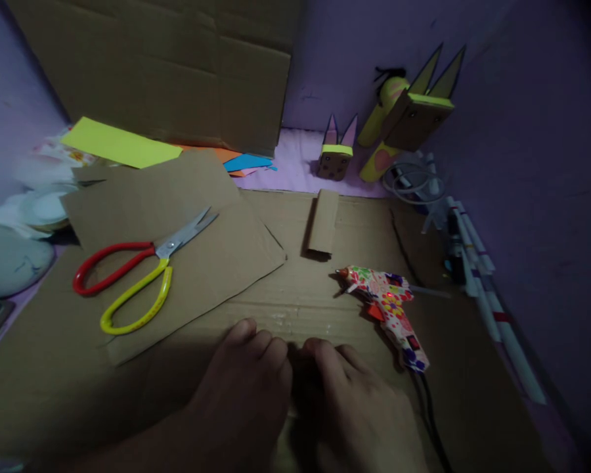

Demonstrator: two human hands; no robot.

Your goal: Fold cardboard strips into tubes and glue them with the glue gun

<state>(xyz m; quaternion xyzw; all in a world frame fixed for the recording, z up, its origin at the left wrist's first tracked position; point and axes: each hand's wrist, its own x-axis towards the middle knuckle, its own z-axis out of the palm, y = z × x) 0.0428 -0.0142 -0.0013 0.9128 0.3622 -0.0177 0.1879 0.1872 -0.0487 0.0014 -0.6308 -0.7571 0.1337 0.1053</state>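
Note:
Low in the middle of the view, my left hand [249, 384] is closed, knuckles up and fingers curled under. Close beside it my right hand [362, 404] is also closed, its thumb and forefinger bent together. Whatever lies between them is in dark shadow and hidden by the fingers. To the right of my right hand lies a flower-patterned glue gun [389, 302], its red light showing and its nozzle pointing left. A small folded cardboard piece [324, 223] rests beyond my hands. Scissors [165, 253] with one red and one yellow handle lie spread on a cut cardboard sheet [217, 263].
A large cardboard sheet [285, 305] covers the work surface. Behind stand a small eared cardboard figure [335, 163] and a larger one [414, 118]. Markers [502, 328] line the right wall. Yellow paper [121, 144] and an upright cardboard panel [177, 72] are at the back left.

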